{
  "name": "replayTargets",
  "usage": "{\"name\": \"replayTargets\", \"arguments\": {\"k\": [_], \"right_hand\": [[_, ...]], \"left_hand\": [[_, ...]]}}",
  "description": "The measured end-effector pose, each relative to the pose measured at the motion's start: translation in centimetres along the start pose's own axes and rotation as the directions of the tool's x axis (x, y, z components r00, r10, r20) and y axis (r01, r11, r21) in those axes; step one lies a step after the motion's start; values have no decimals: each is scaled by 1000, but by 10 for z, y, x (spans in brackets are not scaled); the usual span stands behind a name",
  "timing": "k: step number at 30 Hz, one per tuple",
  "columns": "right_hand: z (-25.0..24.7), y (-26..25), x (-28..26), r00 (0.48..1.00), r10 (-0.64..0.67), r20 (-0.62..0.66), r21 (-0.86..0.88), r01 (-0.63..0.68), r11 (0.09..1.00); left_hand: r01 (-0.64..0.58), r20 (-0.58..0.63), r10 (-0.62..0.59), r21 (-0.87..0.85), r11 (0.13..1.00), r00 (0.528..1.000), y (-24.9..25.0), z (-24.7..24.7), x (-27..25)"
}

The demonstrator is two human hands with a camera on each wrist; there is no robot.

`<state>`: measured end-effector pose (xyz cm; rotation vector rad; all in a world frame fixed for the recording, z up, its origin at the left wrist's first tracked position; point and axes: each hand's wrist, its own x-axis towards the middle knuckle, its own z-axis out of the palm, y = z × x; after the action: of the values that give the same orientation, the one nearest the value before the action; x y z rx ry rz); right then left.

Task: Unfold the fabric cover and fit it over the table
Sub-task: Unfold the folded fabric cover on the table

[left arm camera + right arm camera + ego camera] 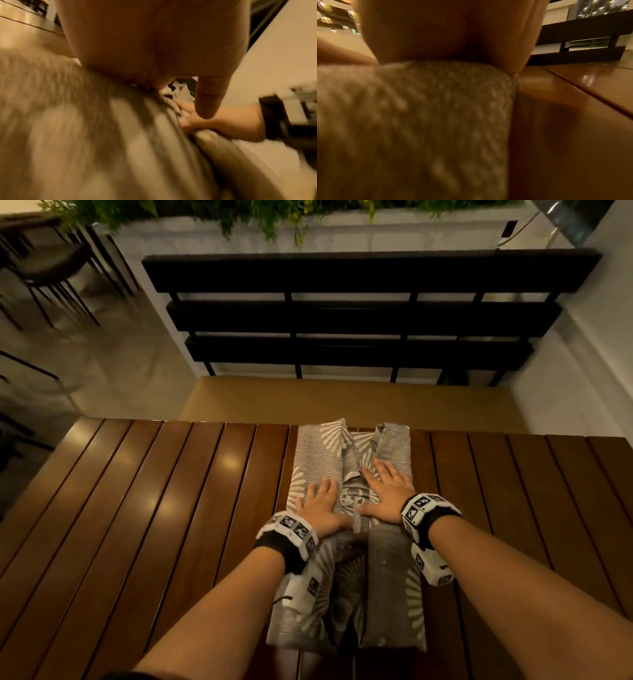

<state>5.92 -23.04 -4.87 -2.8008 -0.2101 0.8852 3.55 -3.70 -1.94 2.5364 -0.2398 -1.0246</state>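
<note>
A grey fabric cover (318, 453) with white fan prints lies folded in a long strip down the middle of the brown slatted table (154, 491). My left hand (320, 503) lies flat on its left fold, fingers straight and pointing away. My right hand (385, 491) lies flat on the right fold, fingers spread, thumb toward the centre seam. In the left wrist view the palm (154, 47) presses the blurred cover (85, 135) and the right hand (205, 121) shows beyond. In the right wrist view the palm (445, 33) sits on the cover (419, 121) beside the table (573, 121).
A tan bench seat (342, 400) with a black slatted backrest (359, 313) stands just past the table's far edge. A white planter with greenery (239, 220) is behind it. Dark chairs (51, 268) stand on the pale floor at far left. A white wall rises at right.
</note>
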Motion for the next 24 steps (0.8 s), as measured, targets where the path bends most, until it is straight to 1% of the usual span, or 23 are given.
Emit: {"name": "replayTargets", "arguments": {"k": [1, 2, 3, 4, 5, 6, 7, 9, 10, 11, 13, 16, 18, 19, 20, 22, 23, 24], "right_hand": [[-8, 1, -3, 1000, -11, -1, 83, 11, 997], [-17, 3, -8, 999, -29, -31, 189, 34, 981], [-23, 6, -12, 994, -41, -102, 288, 69, 955], [-27, 11, -15, 979, -39, -199, 343, 107, 933], [-28, 16, -17, 960, -26, -279, 344, 125, 931], [-27, 19, -18, 954, -24, -299, 315, 122, 941], [-24, 22, -18, 967, -39, -250, 266, 107, 958], [-19, 22, -16, 994, -68, -88, 124, 78, 989], [-18, 20, -16, 996, -68, -50, 55, 71, 996], [-21, 16, -17, 996, -69, -51, 2, 69, 998], [-28, 7, -20, 987, -85, -136, -61, 77, 995], [-34, -8, -17, 941, -176, -289, -126, 145, 981], [-45, -19, -11, 916, -235, -324, -124, 206, 971], [-53, -26, -6, 913, -238, -333, -89, 220, 971], [-63, -33, 1, 913, -223, -342, -37, 224, 974], [-76, -45, 21, 925, -129, -358, 115, 181, 977], [-80, -51, 32, 940, -58, -336, 206, 133, 970], [-82, -56, 42, 958, 3, -286, 287, 83, 954]], "left_hand": [[-34, 35, 35, -29, 999, 999, -4, -12, -1], [-75, 58, 75, -15, 997, 995, -7, -23, -4], [-110, 59, 108, 32, 993, 992, -13, -30, -6], [-137, 38, 134, 92, 986, 990, -18, -33, -8], [-153, 14, 153, 148, 977, 988, -22, -31, -9], [-165, 0, 168, 208, 964, 986, -26, -25, -9], [-169, -3, 177, 273, 947, 984, -29, -16, -8], [-165, -23, 186, 360, 918, 982, -35, 0, -5], [-164, -43, 192, 365, 917, 980, -37, 4, -3], [-161, -63, 196, 354, 921, 979, -39, 4, -2], [-144, -106, 187, 322, 936, 977, -39, 1, -5], [-108, -266, 169, 232, 967, 949, -31, 1, -24], [-93, -362, 143, 150, 984, 921, -20, 8, -41], [-82, -374, 125, 130, 988, 919, -16, 12, -50], [-66, -357, 106, 122, 990, 928, -12, 18, -59], [-23, -251, 55, 127, 992, 966, -10, 33, -70], [0, -189, 30, 154, 988, 981, -12, 41, -73], [15, -132, 12, 199, 980, 991, -15, 48, -77]]}}
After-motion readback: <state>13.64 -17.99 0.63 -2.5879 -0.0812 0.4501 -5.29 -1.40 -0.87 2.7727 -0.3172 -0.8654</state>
